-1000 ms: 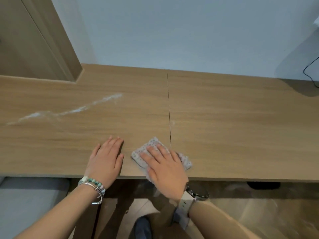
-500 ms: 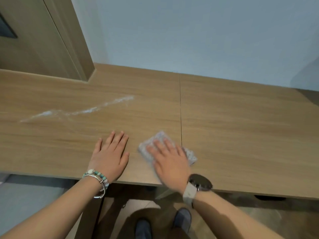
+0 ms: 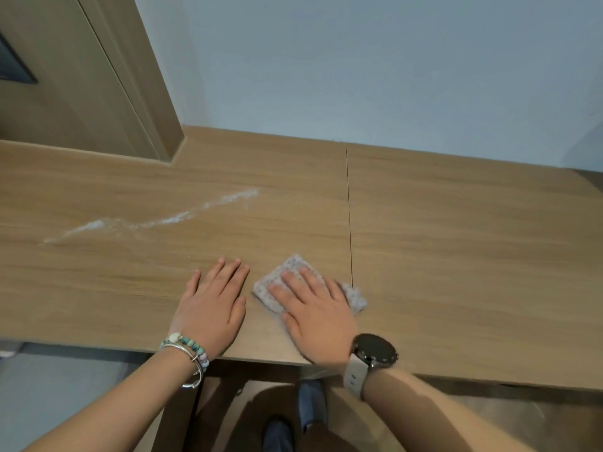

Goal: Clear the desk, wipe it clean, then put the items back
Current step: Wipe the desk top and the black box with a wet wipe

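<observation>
A wooden desk [image 3: 456, 243] runs across the view with a seam down its middle. My right hand [image 3: 315, 309] lies flat with straight fingers on a small grey speckled cloth [image 3: 354, 296], pressing it onto the desk just left of the seam. My left hand [image 3: 212, 301] rests flat on the bare desk beside the cloth, fingers straight. A long white smear [image 3: 156, 220] crosses the left half of the desk, well beyond both hands.
A wooden door and frame [image 3: 81, 76] stand at the back left; a pale wall [image 3: 375, 66] backs the desk. Below the front edge I see the floor and my shoes [image 3: 311, 402]. A grey surface [image 3: 49, 386] sits low on the left.
The view has shifted left, so the desk and smear sit further right in frame. My right hand with the cloth stays just left of the seam; my left hand stays flat.
</observation>
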### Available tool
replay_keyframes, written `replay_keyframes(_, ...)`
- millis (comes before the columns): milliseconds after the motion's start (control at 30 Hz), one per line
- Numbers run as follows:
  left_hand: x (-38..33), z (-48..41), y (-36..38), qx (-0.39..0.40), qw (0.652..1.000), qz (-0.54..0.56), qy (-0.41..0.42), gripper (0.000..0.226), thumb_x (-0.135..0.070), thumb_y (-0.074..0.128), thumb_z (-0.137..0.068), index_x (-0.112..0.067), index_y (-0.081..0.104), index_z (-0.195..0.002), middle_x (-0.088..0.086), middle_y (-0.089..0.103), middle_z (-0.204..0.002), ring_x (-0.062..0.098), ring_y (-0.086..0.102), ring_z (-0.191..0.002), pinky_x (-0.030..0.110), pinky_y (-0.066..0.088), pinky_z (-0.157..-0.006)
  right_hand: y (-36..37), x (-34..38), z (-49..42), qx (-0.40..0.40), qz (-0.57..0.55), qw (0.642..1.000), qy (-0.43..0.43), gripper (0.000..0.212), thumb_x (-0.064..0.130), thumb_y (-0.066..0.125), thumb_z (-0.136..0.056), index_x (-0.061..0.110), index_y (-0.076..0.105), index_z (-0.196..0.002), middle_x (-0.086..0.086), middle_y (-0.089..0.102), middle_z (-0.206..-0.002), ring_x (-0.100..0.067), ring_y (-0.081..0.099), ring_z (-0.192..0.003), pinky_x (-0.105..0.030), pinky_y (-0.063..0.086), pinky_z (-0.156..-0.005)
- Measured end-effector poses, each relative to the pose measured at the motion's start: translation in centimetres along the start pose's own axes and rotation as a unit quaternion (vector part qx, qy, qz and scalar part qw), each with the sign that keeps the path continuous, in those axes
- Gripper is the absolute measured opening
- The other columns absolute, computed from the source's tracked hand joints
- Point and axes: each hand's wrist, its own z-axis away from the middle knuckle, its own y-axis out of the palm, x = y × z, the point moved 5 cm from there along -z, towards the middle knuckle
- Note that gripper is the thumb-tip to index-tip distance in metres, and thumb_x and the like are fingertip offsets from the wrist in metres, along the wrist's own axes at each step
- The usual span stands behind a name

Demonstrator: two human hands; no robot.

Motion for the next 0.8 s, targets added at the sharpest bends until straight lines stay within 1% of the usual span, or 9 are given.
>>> replay_keyframes(100,-0.1,-0.1,0.1,-0.005,1.0,-0.019,0.001,0.055,-0.037,0.028,-0.087,-0.017,0.052,-0.133,0.001,0.051,-0.138,0.021,0.044,-0.13,0.047,0.035,-0.103,-0.4,-6.9,-0.9,0.033,-0.001,0.993,0.111,0.061,0.042,0.002,-0.089,0.035,0.016,-0.149,0.006,0.014,-0.158,-0.022,0.011,-0.146,-0.049,0.015,-0.114)
replay_keyframes(200,0.0,-0.6,0.0,-0.008,1.0,-0.021,-0.002,0.053,-0.038,0.032,-0.087,-0.019,0.053,-0.131,0.001,0.053,-0.136,0.021,0.045,-0.128,0.044,0.03,-0.105,-2.4,-18.4,-1.3,0.014,-0.028,0.933,0.359,0.051,0.04,0.017,-0.099,0.035,0.013,-0.149,0.007,0.009,-0.159,-0.02,0.008,-0.146,-0.047,0.015,-0.115)
replay_keyframes(267,0.0,-1.5,-0.2,-0.013,1.0,-0.024,-0.001,0.053,-0.04,0.032,-0.087,-0.018,0.053,-0.131,0.002,0.052,-0.136,0.023,0.046,-0.128,0.045,0.032,-0.105,-3.6,-20.9,-1.8,-0.012,-0.076,0.891,0.448,0.051,0.039,0.023,-0.099,0.035,0.015,-0.149,0.006,0.009,-0.159,-0.022,0.006,-0.145,-0.05,0.013,-0.115)
replay_keyframes(333,-0.1,-3.0,-0.4,-0.017,1.0,-0.026,0.001,0.054,-0.04,0.032,-0.087,-0.017,0.054,-0.131,0.004,0.053,-0.136,0.025,0.048,-0.127,0.049,0.037,-0.1,-3.3,-18.6,-3.8,-0.007,-0.077,0.906,0.416,0.051,0.038,0.023,-0.099,0.035,0.014,-0.149,0.005,0.007,-0.159,-0.022,0.004,-0.146,-0.051,0.011,-0.115)
replay_keyframes(433,0.1,-5.2,-0.6,-0.01,0.999,-0.033,-0.007,0.054,-0.041,0.033,-0.086,-0.015,0.056,-0.128,0.005,0.055,-0.134,0.026,0.049,-0.126,0.05,0.04,-0.097,-1.2,-8.2,-5.9,0.036,-0.051,0.992,0.108,0.055,0.044,0.011,-0.093,0.039,0.014,-0.148,0.009,0.009,-0.159,-0.02,0.004,-0.146,-0.048,0.007,-0.115)
replay_keyframes(500,0.3,-6.0,-0.5,-0.009,0.999,-0.037,-0.009,0.055,-0.042,0.032,-0.087,-0.016,0.054,-0.129,0.005,0.055,-0.134,0.023,0.045,-0.128,0.047,0.037,-0.102,-0.5,-4.9,-5.3,0.068,-0.049,0.996,-0.028,0.063,0.048,0.005,-0.086,0.042,0.02,-0.146,0.012,0.014,-0.157,-0.019,0.007,-0.146,-0.049,0.007,-0.115)
replay_keyframes(567,0.7,-6.2,-0.4,-0.017,0.999,-0.042,0.001,0.054,-0.043,0.031,-0.089,-0.016,0.051,-0.131,0.005,0.054,-0.135,0.02,0.037,-0.13,0.042,0.026,-0.105,-1.3,-9.6,-7.3,0.066,-0.03,0.997,0.01,0.058,0.049,0.007,-0.089,0.043,0.014,-0.147,0.014,0.009,-0.158,-0.015,0.003,-0.146,-0.046,0.004,-0.116)
replay_keyframes(733,1.2,-6.2,-0.4,0.002,0.999,-0.043,0.029,0.065,-0.05,0.01,-0.096,-0.016,0.048,-0.135,0.004,0.048,-0.14,0.018,0.031,-0.133,0.04,0.018,-0.107,-4.7,-25.4,-12.1,-0.01,-0.068,0.933,0.352,0.051,0.038,0.024,-0.098,0.034,0.016,-0.149,0.005,0.011,-0.159,-0.022,0.008,-0.145,-0.051,0.014,-0.114)
replay_keyframes(800,1.3,-6.2,-0.3,0.011,0.999,-0.031,0.023,0.065,-0.051,0.009,-0.095,-0.017,0.047,-0.136,0.003,0.047,-0.141,0.017,0.03,-0.134,0.037,0.013,-0.11,-4.2,-23.6,-12.7,-0.01,-0.046,0.937,0.347,0.052,0.038,0.025,-0.098,0.035,0.016,-0.149,0.004,0.012,-0.158,-0.023,0.008,-0.145,-0.051,0.015,-0.113)
